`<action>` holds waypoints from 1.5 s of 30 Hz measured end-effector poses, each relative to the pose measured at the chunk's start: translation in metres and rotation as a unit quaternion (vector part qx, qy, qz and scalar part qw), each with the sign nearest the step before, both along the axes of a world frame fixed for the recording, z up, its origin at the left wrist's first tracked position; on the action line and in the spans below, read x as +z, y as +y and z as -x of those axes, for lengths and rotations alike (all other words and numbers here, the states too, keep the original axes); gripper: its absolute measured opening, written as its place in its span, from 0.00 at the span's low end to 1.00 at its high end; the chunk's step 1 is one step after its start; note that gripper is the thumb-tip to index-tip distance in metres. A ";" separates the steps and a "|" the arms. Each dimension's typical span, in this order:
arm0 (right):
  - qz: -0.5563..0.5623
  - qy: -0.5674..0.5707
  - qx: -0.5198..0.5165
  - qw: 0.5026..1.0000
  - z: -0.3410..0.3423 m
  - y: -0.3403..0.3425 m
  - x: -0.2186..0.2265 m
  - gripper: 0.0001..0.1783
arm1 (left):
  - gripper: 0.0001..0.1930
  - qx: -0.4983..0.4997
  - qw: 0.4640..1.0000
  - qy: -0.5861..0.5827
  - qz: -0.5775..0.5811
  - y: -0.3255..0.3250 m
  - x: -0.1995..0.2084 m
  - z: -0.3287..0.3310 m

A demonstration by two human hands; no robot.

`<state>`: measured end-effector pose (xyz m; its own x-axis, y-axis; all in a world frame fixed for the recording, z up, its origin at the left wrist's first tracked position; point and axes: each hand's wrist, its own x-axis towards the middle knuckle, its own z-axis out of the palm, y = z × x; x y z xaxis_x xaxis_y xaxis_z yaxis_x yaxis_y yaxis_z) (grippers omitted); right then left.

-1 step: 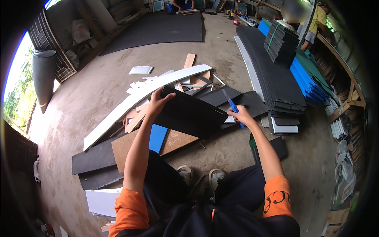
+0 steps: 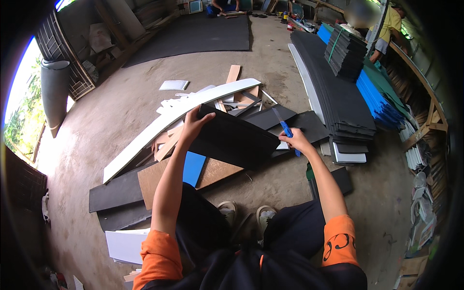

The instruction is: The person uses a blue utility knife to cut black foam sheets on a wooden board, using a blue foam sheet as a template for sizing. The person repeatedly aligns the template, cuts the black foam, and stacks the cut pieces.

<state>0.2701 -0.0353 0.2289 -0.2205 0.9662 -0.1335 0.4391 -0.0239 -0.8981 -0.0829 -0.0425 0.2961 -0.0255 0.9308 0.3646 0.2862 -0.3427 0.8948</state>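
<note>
My left hand [image 2: 194, 126] grips the far left corner of a black foam sheet [image 2: 234, 136], its thumb lying over the top. The sheet hangs tilted above a heap of offcuts. In my right hand [image 2: 296, 140] is a blue utility knife [image 2: 286, 129], with its long blade extended and pointing away from me. These right fingers are also close against the sheet's right edge; whether they pinch it too, I cannot tell. Under the sheet lie a brown wooden board [image 2: 220, 172] and a blue piece [image 2: 194, 168].
A long white strip [image 2: 179, 123] curves across the offcuts. Stacked black sheets [image 2: 333, 92] stand at the right, beside blue sheets [image 2: 374, 101]. A large black mat [image 2: 193, 39] covers the far floor. One person [image 2: 223, 7] sits beyond it; another [image 2: 386, 34] is at the far right.
The whole view has shifted very slightly. The right end of the black foam sheet looks a little different in angle; both hands keep their holds.
</note>
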 end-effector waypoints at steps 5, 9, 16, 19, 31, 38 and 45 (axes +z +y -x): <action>0.043 0.037 0.020 0.998 0.020 -0.015 0.002 0.16 | 0.19 0.011 0.999 -0.018 0.029 -0.015 0.003 0.011; 0.017 -0.040 0.023 0.999 0.019 -0.011 -0.011 0.15 | 0.22 0.005 1.000 0.024 0.013 -0.008 -0.014 0.023; 0.007 -0.029 -0.101 0.994 0.003 0.010 -0.042 0.12 | 0.23 0.209 0.972 -0.041 0.098 0.005 -0.039 0.064; 0.080 0.022 -0.126 0.989 0.023 0.035 -0.071 0.13 | 0.22 0.324 0.916 -0.206 0.116 0.021 -0.064 0.104; 0.207 -0.151 -0.210 0.943 0.147 0.073 -0.212 0.27 | 0.24 0.347 0.777 -0.421 0.314 0.056 -0.102 0.066; 0.163 -0.287 -0.162 0.930 0.149 0.072 -0.211 0.27 | 0.18 0.282 0.816 -0.372 0.340 0.073 -0.150 0.067; 0.263 0.149 -0.041 0.952 0.072 0.078 -0.064 0.37 | 0.09 0.120 0.911 -0.272 0.287 0.076 -0.126 0.013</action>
<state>0.1984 0.0425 0.1651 -0.2520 0.7984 -0.5468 0.1432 -0.5280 -0.8371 -0.0964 0.0337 0.1699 -0.2845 0.9079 -0.3078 -0.2475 0.2406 0.9385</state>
